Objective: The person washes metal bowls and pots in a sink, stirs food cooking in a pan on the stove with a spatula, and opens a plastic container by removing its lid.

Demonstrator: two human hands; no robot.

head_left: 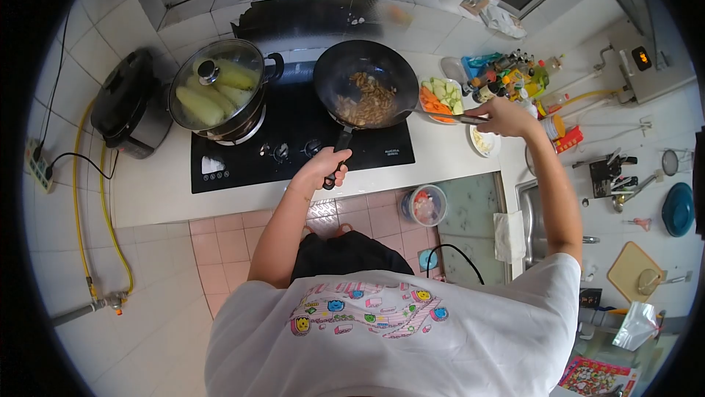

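Observation:
My left hand (323, 168) is wrapped round the black handle of a wok (367, 66) on the right side of the black stove (294, 165). Browned food pieces (371, 99) lie in the wok. With my right hand (503, 117) I grip a spatula (452, 117), whose far end reaches into the wok over its right rim. Under and behind the spatula is a plate with sliced cucumber (442, 90) and carrot (433, 104). A small white dish (485, 141) with pale pieces sits just below my right hand.
A lidded glass-topped pot (220, 88) with corn stands on the left burner. Further left is a black cooker (132, 107). Bottles (525, 77) crowd the right corner. A sink (532, 221) is at the right, and a bin (424, 206) stands on the floor.

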